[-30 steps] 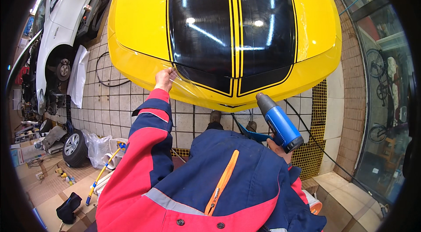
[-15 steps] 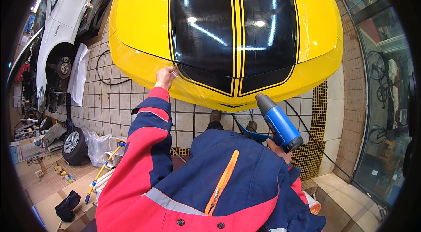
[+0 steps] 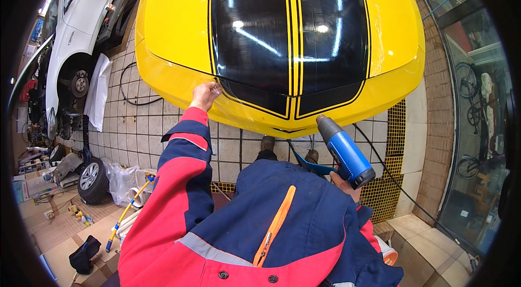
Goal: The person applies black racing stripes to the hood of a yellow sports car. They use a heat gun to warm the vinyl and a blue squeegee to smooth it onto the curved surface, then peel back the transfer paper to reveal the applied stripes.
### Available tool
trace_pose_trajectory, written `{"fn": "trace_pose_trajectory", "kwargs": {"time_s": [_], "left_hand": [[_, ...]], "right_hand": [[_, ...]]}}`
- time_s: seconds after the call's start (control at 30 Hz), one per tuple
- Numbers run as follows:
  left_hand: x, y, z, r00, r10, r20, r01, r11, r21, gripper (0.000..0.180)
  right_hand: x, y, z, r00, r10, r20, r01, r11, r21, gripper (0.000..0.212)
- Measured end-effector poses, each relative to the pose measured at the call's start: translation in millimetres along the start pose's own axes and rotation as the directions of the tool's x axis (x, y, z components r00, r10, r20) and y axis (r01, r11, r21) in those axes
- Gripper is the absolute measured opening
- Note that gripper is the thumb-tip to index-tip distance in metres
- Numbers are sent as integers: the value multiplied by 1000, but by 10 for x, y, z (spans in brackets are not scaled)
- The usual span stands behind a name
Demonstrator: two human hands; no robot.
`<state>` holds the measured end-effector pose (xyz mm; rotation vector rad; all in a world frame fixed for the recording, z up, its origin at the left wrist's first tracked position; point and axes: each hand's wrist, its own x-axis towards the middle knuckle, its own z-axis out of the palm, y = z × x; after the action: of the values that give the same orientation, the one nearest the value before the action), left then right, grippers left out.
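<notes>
My left hand [image 3: 205, 95] is closed in a pinch at the front edge of the yellow car [image 3: 179, 32]. Between its fingers is a bit of clear film [image 3: 217, 88], which looks like thin see-through plastic against the bumper. My right hand [image 3: 345, 185] grips the handle of a blue heat gun [image 3: 348, 151], partly hidden behind the tool's body. The heat gun's dark nozzle points up toward the bumper, apart from it. Black stripes [image 3: 252, 26] with yellow lines run down the car's bonnet.
A white car [image 3: 81, 21] with one wheel off stands at the left, near a loose wheel [image 3: 93, 178] and plastic wrapping [image 3: 120, 181]. A black cable [image 3: 401, 186] crosses the tiles at the right. Glass panels [image 3: 475, 119] line the right side. A yellow floor grate [image 3: 380, 195] lies beside me.
The clear film at my left fingers looks more bunched up than before. My left hand has barely shifted, and the heat gun stays where it was.
</notes>
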<state>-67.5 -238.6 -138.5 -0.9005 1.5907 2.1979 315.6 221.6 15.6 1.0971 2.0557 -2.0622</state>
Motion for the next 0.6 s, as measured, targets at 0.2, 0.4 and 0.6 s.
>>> {"fn": "trace_pose_trajectory", "kwargs": {"time_s": [0.2,0.4,0.6], "left_hand": [[3,65,30,999,-37,11,37,998,43,23],[-66,147,119,998,-58,-8,58,993,98,25],[-4,176,107,997,0,-78,15,982,191,23]], "right_hand": [[-10,9,6,999,39,-18,-39,999,10,48],[-14,25,4,999,42,-12,-41,997,71,47],[-35,-8,32,998,50,-28,-49,998,32,53]]}}
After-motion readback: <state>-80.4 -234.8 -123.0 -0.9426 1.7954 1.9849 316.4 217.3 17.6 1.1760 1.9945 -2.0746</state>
